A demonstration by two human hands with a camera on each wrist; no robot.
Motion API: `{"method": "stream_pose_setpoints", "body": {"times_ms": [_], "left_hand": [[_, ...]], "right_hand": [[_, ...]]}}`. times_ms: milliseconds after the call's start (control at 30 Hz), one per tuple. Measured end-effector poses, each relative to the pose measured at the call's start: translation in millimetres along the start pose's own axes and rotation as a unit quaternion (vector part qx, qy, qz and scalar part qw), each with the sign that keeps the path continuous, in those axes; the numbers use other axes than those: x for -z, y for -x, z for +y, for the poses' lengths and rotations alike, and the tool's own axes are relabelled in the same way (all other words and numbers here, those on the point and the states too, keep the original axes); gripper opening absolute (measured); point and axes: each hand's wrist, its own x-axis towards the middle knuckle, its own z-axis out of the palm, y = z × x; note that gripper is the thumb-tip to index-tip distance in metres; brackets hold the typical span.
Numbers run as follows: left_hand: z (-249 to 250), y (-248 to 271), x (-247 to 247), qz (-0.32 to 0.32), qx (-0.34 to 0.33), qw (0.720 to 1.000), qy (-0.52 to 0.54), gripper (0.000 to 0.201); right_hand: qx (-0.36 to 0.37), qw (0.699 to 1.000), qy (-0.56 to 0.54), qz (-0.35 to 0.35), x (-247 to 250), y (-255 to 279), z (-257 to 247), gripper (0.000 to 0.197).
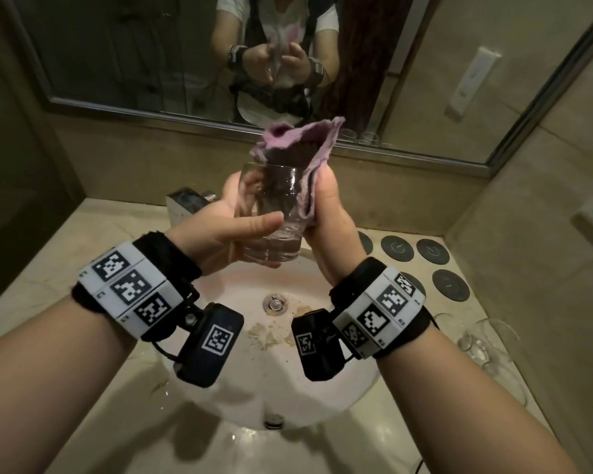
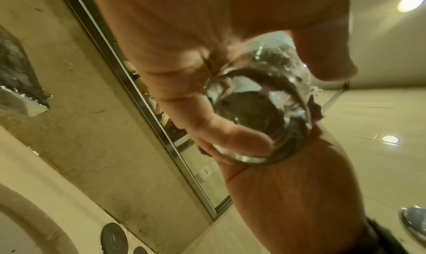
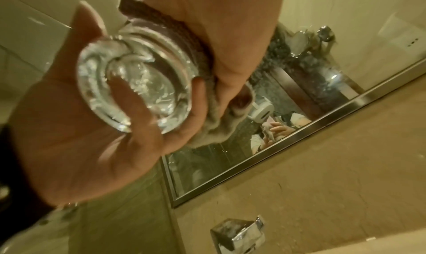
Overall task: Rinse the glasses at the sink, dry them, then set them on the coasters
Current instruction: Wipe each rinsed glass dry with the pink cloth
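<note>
Above the sink, my left hand [image 1: 240, 217] grips a clear tumbler glass [image 1: 271, 206] upright, thumb across its front and fingers behind. My right hand [image 1: 322, 203] pinches a purple cloth [image 1: 302, 138] that is stuffed into the glass's mouth and folded down over its right wall. The left wrist view looks up at the glass's thick base [image 2: 253, 112], with dark cloth showing through it. In the right wrist view the base [image 3: 136, 86] sits in my left palm and the cloth [image 3: 214, 130] hangs by my right thumb. Several dark round coasters [image 1: 432, 250] lie bare on the counter, right of the sink.
The white basin [image 1: 274, 371] with its drain is directly below my hands. Behind my left hand stands a chrome faucet [image 1: 189, 200]. More clear glasses [image 1: 486, 336] sit on the counter at the near right, below the coasters. A framed mirror [image 1: 151, 111] runs along the back wall.
</note>
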Motion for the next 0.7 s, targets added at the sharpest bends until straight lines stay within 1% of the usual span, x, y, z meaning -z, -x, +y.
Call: {"method": "stream_pose_setpoints", "body": {"times_ms": [67, 100, 133, 167, 233, 267, 300, 333, 367, 400, 433, 500, 567, 600, 700], "left_hand": [[-1.3, -0.7, -0.4, 0.015, -0.003, 1.0, 0.012, 0.117], [-1.3, -0.6, -0.8, 0.027, -0.008, 1.0, 0.013, 0.115], [-0.6, 0.0, -1.9, 0.042, -0.012, 0.999, 0.01, 0.108], [-0.4, 0.1, -2.5, 0.064, -0.015, 0.998, 0.004, 0.097], [-0.8, -0.8, -4.6, 0.115, -0.025, 0.993, -0.015, 0.063], [-0.4, -1.5, -7.4, 0.139, -0.03, 0.989, -0.035, 0.046], [0.1, -2.7, -9.3, 0.163, -0.036, 0.984, -0.057, 0.033], [0.6, -3.9, -11.4, 0.18, -0.041, 0.98, -0.071, 0.025], [1.9, -3.8, -14.2, 0.188, -0.044, 0.978, -0.076, 0.023], [2.8, -2.8, -15.6, 0.186, -0.044, 0.979, -0.073, 0.027], [3.0, -1.6, -14.9, 0.171, -0.039, 0.982, -0.067, 0.036], [4.8, 1.9, -11.5, 0.127, -0.025, 0.99, -0.065, 0.067], [5.1, 4.0, -5.1, 0.089, -0.008, 0.995, -0.04, 0.096], [5.8, 4.5, -1.8, 0.07, 0.006, 0.997, -0.017, 0.104], [11.8, 4.7, 3.3, 0.018, 0.046, 0.998, 0.04, 0.108]], "right_hand": [[-0.013, 1.0, -0.02, 0.001, 1.0, 3.8, 2.7, 0.06], [-0.016, 0.999, -0.029, 0.01, 0.8, 3.1, 4.0, 0.061], [-0.022, 0.999, -0.035, 0.021, 0.7, 3.1, 4.8, 0.061], [-0.022, 0.998, -0.043, 0.026, 0.4, 2.3, 5.6, 0.06], [-0.006, 0.999, -0.039, 0.037, -0.8, 1.7, 9.5, 0.061], [0.007, 0.999, -0.02, 0.045, -2.6, 2.4, 11.9, 0.064], [0.016, 0.999, 0.005, 0.052, -5.4, 3.7, 13.6, 0.068], [0.021, 0.997, 0.037, 0.061, -9.1, 4.6, 15.8, 0.071], [0.028, 0.996, 0.059, 0.065, -12.1, 6.0, 17.5, 0.073], [0.036, 0.994, 0.078, 0.067, -14.6, 7.0, 19.4, 0.073], [0.042, 0.993, 0.093, 0.064, -15.9, 8.4, 19.9, 0.073], [0.052, 0.992, 0.103, 0.055, -16.2, 10.2, 19.0, 0.071], [0.034, 0.998, 0.043, 0.033, -16.2, 9.8, 14.9, 0.072], [0.015, 1.0, 0.001, 0.025, -16.2, 8.4, 13.6, 0.072], [-0.045, 0.993, -0.109, 0.01, -16.8, 5.4, 6.5, 0.068]]}}
